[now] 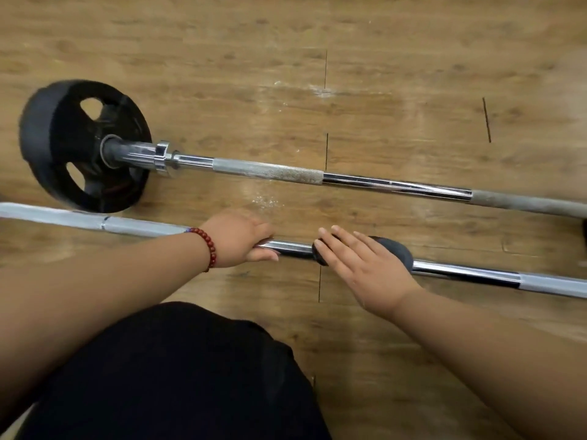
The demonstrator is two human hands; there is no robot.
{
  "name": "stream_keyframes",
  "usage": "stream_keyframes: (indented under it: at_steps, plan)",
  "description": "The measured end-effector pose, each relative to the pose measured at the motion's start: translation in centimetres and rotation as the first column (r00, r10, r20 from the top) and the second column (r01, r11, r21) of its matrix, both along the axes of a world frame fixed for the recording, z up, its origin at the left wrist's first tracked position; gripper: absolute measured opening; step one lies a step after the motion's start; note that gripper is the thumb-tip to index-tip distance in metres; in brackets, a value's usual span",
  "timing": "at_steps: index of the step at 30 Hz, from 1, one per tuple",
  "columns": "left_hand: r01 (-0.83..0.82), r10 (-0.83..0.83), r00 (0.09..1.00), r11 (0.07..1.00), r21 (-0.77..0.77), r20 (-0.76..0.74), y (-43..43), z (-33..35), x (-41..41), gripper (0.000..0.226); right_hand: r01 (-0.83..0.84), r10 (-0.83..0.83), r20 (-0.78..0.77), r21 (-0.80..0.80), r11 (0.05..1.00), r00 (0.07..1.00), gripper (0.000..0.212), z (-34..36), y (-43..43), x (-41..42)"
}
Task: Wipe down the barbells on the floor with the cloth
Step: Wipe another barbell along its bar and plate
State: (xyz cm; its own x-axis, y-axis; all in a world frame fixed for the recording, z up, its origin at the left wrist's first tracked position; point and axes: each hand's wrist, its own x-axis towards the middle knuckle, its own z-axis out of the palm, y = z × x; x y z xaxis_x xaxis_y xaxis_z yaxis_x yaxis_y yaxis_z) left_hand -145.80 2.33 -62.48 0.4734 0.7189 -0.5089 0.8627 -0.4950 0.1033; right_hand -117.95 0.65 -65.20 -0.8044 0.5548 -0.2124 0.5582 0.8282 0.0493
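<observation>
Two chrome barbells lie side by side on the wooden floor. The near barbell (460,270) runs from left to right just in front of me. My left hand (244,239), with a red bead bracelet at the wrist, grips its shaft. Just to the right, my right hand (362,268) lies flat with straight fingers on a dark grey cloth (394,249) draped over the same shaft. The far barbell (394,185) lies beyond it, with a black weight plate (63,138) on its left end.
My knee in black clothing (178,376) fills the lower left. White chalk dust (263,201) speckles the wooden floor between the two bars.
</observation>
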Motion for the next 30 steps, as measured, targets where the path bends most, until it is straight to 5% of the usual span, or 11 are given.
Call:
stream_keyframes:
  at_steps: [7, 11, 17, 22, 30]
  plan:
    - [-0.095, 0.090, 0.992, 0.994, -0.057, -0.087, -1.0, 0.4, -2.5, 0.053, 0.346, -0.336, -0.112, 0.076, 0.935, 0.935, 0.074, -1.2, -3.0, -3.1]
    - [-0.094, 0.092, 0.994, 0.995, -0.035, -0.054, -0.9, -0.1, -2.6, 0.051, 0.151, -0.141, -0.102, 0.094, 0.984, 0.985, 0.071, -1.4, -2.3, -8.3]
    - [-0.142, 0.143, 0.989, 0.989, 0.034, -0.025, -2.0, -0.3, -4.3, 0.052, 0.121, -0.121, -0.013, 0.100, 0.988, 0.993, 0.075, -1.1, -2.3, -0.8]
    - [-0.146, 0.156, 0.984, 0.982, 0.121, -0.082, -2.2, -1.1, -4.1, 0.057, -0.034, 0.033, 0.008, 0.072, 0.997, 0.999, 0.071, -0.9, -1.3, -7.5]
    - [-0.259, 0.242, 0.960, 0.958, 0.125, 0.137, -3.2, -1.0, -5.7, 0.063, -0.038, 0.037, 0.096, 0.007, 0.999, 0.995, 0.067, -0.1, -1.2, -0.4]
